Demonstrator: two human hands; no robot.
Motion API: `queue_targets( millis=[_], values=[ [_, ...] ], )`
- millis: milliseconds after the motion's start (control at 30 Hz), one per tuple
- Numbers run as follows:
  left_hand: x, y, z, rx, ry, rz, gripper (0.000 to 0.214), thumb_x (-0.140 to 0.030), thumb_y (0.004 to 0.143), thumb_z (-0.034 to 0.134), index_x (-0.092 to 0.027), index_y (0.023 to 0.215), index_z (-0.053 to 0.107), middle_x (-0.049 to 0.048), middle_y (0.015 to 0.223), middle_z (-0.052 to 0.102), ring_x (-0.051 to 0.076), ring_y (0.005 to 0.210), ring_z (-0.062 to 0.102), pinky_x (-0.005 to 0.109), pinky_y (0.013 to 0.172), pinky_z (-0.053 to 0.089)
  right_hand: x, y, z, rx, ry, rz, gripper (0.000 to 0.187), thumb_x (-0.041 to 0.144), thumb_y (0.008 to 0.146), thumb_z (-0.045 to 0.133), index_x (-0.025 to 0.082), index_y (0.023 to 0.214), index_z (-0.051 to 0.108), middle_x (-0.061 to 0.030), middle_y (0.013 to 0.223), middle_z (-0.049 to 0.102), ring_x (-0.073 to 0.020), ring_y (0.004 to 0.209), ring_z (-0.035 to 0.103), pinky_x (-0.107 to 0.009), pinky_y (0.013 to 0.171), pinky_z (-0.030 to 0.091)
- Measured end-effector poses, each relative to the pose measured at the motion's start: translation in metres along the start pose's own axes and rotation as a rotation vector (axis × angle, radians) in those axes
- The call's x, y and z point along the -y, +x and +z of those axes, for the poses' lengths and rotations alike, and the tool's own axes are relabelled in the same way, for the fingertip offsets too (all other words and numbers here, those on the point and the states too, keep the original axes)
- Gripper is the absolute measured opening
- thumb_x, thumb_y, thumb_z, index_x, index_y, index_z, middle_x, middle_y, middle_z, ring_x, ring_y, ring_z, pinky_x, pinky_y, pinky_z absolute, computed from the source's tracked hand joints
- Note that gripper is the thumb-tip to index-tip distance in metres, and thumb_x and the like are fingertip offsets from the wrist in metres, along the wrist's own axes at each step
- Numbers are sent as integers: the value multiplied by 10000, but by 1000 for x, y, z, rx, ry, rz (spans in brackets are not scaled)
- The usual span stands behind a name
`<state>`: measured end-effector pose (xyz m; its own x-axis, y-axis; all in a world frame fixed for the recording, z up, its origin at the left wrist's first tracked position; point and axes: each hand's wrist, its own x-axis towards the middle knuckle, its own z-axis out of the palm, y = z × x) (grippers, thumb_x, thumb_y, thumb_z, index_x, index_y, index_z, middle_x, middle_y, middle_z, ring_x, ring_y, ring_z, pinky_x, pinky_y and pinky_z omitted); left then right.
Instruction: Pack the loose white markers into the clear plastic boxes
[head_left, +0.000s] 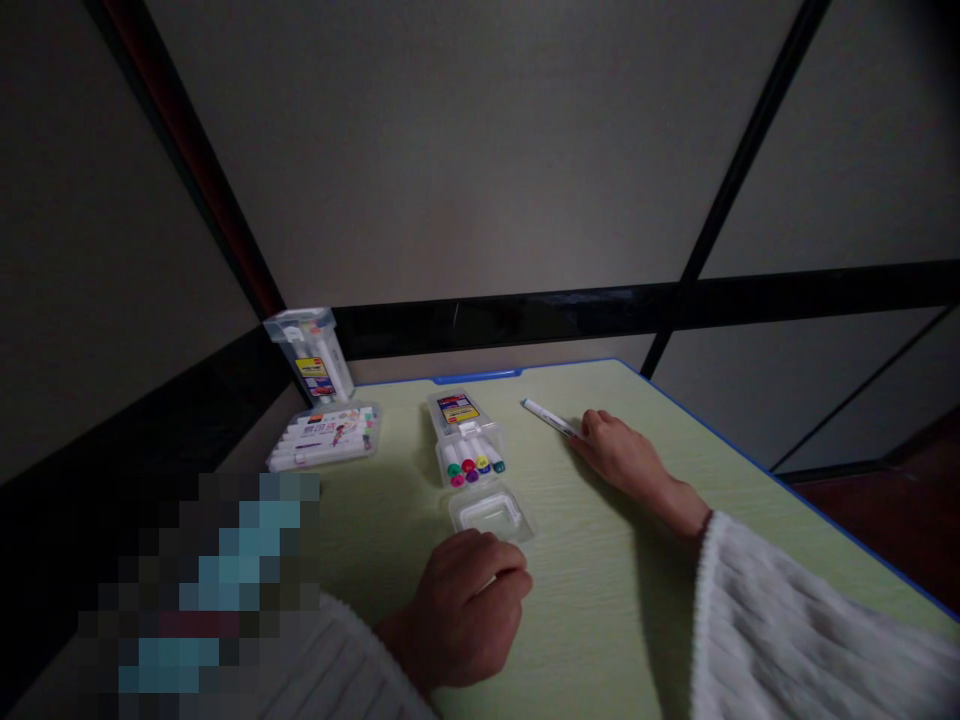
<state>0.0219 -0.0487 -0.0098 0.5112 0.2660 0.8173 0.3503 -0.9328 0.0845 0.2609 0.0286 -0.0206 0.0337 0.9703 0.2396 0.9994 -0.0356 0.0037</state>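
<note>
A white marker (550,416) lies slanted at the right of the table, its blue-grey end pointing away from me. My right hand (622,457) is closed at its near end, fingers curled around it. In the middle, a clear plastic marker case (471,440) lies on its side with its end open, showing several coloured marker ends. Its clear lid (495,512) is flipped down toward me. Just in front of that lid, my left hand (472,605) is loosely curled, thumb against the forefinger, with nothing visible in it.
At the back left, a second clear marker case (311,355) stands upright. A flat box of white markers (326,437) lies before it. The pale green table (577,620) has a blue edge and meets a panelled wall (480,150). A pixelated patch covers the lower left.
</note>
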Motion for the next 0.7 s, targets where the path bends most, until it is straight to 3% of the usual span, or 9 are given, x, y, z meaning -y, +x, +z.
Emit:
queue_targets(
  millis=[433,700],
  values=[
    [1,-3,2,2,-15,-23,195,-20,730,417,-153,681,550,24,649,601,112,582,521,233,556,440,-1,0,3,165,-38,-6,401,434,887,334,145,799,598,-134,819,666,-251,728,644,-293,563,374],
    [2,-3,3,5,-12,-34,200,-22,735,412,-156,682,551,23,647,595,111,579,520,233,554,436,8,-3,-9,123,-1,26,371,360,908,297,148,788,576,-121,794,669,-226,697,643,-270,520,323]
  ],
)
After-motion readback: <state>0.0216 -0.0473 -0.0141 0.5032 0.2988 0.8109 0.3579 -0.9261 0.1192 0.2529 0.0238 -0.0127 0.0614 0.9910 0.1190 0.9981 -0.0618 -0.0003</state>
